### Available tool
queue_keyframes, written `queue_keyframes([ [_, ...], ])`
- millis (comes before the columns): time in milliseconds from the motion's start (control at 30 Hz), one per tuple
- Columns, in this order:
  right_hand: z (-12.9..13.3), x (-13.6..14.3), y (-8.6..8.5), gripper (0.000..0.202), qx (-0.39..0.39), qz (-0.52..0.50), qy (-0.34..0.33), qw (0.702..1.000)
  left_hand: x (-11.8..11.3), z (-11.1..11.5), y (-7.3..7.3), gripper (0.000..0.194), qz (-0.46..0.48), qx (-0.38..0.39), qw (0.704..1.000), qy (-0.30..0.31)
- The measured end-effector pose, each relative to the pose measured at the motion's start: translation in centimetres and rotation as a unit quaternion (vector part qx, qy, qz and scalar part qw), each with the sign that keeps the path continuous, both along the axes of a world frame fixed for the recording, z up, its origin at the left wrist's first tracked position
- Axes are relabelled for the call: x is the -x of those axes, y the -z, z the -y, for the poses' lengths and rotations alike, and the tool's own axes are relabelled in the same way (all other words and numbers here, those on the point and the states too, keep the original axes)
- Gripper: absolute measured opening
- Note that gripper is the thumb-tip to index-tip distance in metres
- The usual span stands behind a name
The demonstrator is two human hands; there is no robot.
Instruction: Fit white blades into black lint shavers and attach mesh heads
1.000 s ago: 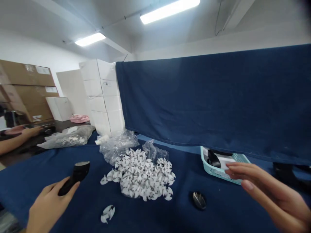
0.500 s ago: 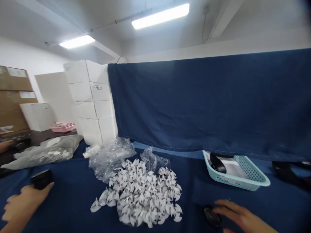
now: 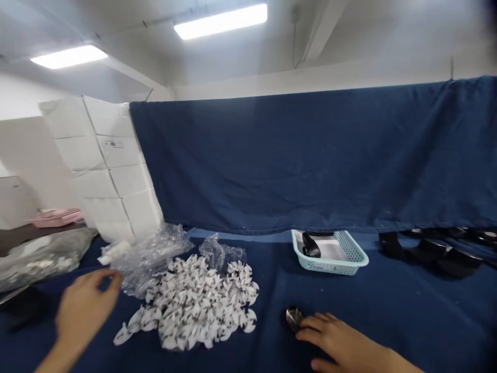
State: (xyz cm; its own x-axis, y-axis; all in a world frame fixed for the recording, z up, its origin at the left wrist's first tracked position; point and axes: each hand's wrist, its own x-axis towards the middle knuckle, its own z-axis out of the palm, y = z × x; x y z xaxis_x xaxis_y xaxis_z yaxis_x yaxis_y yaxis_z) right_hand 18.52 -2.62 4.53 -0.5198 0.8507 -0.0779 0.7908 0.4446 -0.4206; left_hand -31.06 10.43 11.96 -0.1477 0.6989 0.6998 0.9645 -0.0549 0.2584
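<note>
My left hand [image 3: 87, 305] hovers left of a heap of small white curved pieces [image 3: 202, 303], its thumb and fingers apart and nothing between them. Beyond its wrist, at the left edge, lies a blurred black object [image 3: 25, 305] on the dark blue cloth. My right hand [image 3: 330, 336] rests on the cloth to the right of the heap. Its fingertips touch the edge of a small, dark, shiny rounded object [image 3: 294, 318], and the fingers are stretched out.
A light-blue basket [image 3: 330, 268] holds a black item and white sheets. Clear plastic bags [image 3: 143, 259] lie behind the heap. White boxes [image 3: 112, 171] stand at the left. Black items [image 3: 435, 254] lie at the right, below a blue curtain [image 3: 310, 160].
The view has turned right. My left hand has let go of the black object and moved toward the heap. My right hand stays by the dark rounded object.
</note>
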Motion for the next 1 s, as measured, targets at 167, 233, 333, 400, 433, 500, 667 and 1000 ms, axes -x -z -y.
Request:
queue_keyframes([
  [167,0.0,-0.4,2.4,0.060,-0.017,-0.026,-0.018,0.999,-11.6,1.2,3.2,0.029,-0.145,0.108,0.973,0.141],
  [233,-0.1,-1.0,4.2,0.062,-0.040,-0.058,-0.010,0.997,-16.2,1.4,3.6,0.026,-0.181,0.142,0.956,0.180],
  [333,0.0,-1.8,5.8,0.062,-0.062,-0.097,0.017,0.993,-21.6,0.7,4.1,0.018,-0.218,0.185,0.935,0.208],
  [400,0.2,-2.2,5.9,0.057,-0.070,-0.113,0.021,0.991,-24.1,-0.3,4.7,0.018,-0.235,0.211,0.926,0.208],
  [433,0.3,-2.2,5.8,0.053,-0.075,-0.119,0.020,0.990,-25.1,-0.9,5.1,0.019,-0.240,0.223,0.922,0.206],
  [500,0.4,-2.4,5.4,0.049,-0.086,-0.130,0.025,0.987,-26.6,-2.1,6.0,0.021,-0.246,0.252,0.913,0.203],
  [667,0.2,-2.4,5.0,0.043,-0.114,-0.150,0.036,0.981,-28.1,-3.8,7.4,0.025,-0.216,0.311,0.900,0.218],
  [1000,0.1,-2.5,5.4,0.040,-0.140,-0.208,0.012,0.968,-28.8,-2.1,5.2,0.010,0.139,0.285,0.897,0.308],
])
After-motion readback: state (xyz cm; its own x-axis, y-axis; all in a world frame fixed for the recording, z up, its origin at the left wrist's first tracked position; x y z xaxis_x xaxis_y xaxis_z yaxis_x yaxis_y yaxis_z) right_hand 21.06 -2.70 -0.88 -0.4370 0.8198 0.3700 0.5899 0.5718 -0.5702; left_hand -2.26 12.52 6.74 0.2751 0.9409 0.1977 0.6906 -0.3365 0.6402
